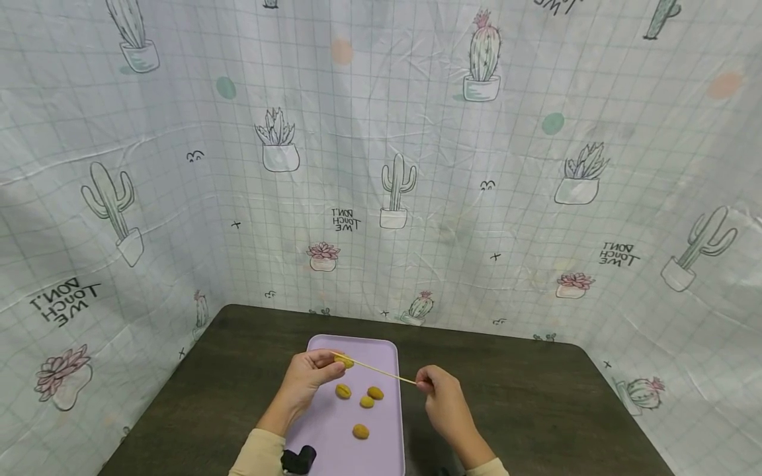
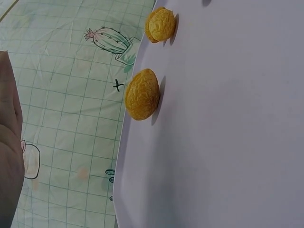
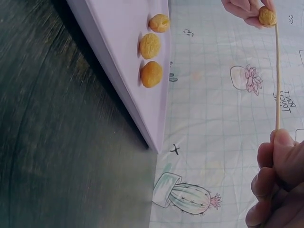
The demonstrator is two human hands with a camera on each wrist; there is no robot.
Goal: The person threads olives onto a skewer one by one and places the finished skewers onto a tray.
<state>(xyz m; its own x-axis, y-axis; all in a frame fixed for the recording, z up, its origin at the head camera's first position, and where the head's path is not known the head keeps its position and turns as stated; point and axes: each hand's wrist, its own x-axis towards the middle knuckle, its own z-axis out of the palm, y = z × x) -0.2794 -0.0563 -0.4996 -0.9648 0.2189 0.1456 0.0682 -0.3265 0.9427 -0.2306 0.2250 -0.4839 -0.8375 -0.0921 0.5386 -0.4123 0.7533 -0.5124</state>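
My left hand point(image 1: 305, 382) pinches a golden-brown, wrinkled fried puff point(image 1: 345, 361) between thumb and fingers, above the far part of a lilac tray point(image 1: 387, 360). A thin wooden skewer point(image 1: 381, 372) runs from that puff across to my right hand point(image 1: 445, 403), which grips its other end to the right of the tray. In the right wrist view the skewer's far end meets the side of the held puff point(image 3: 267, 17); whether it pierces it I cannot tell. Several more puffs point(image 1: 360, 431) lie loose on the tray. Only part of my left hand point(image 2: 8, 142) enters the left wrist view.
The tray lies on a dark wood-grain table point(image 1: 536, 396). A white curtain point(image 1: 446, 251) with grid lines and cactus prints hangs behind the table and along both sides. A black device point(image 1: 299, 459) is at the left wrist, over the tray's near left corner.
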